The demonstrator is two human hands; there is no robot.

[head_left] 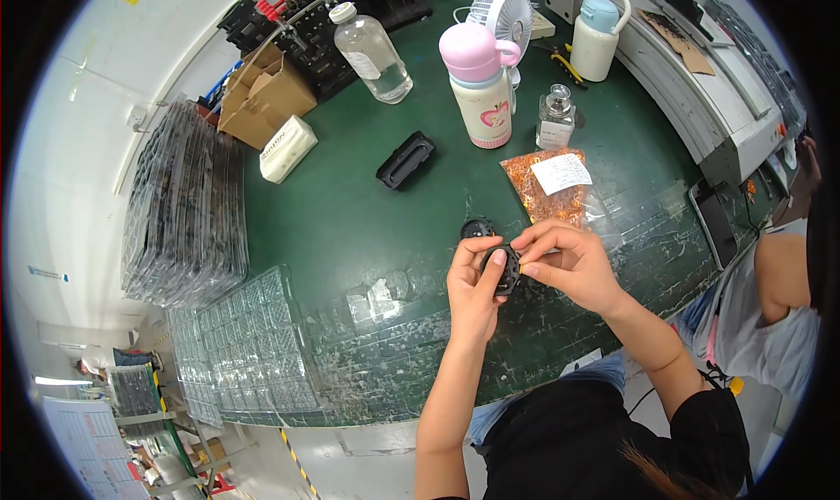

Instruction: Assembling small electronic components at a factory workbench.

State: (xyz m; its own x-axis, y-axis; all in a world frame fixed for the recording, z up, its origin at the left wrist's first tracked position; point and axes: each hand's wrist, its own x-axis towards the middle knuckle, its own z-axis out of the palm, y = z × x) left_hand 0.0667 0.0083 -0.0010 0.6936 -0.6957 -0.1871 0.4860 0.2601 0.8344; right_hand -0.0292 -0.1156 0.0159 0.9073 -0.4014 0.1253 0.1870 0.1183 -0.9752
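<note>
My left hand (473, 292) is closed around a black plastic part with a rounded outline and small holes in its face (507, 277). The thumb lies across the part, which is held just above the green table (350, 229). At the part's right edge, my right hand (573, 268) has thumb and fingertips pinched together; whatever is between them is too small to make out. Just beyond my left fingers rests a second black round part (477, 228), partly covered by the hand. Past my right hand lies a clear bag of small orange pieces (547, 204) with a white label.
A black oblong tray (406, 160) lies mid-table. Behind stand a pink-capped bottle (479, 89), a small glass jar (556, 119) and a large clear bottle (372, 54). Stacked trays (184, 211) and clear blister trays (254, 351) occupy the left. Another person (779, 299) sits at right.
</note>
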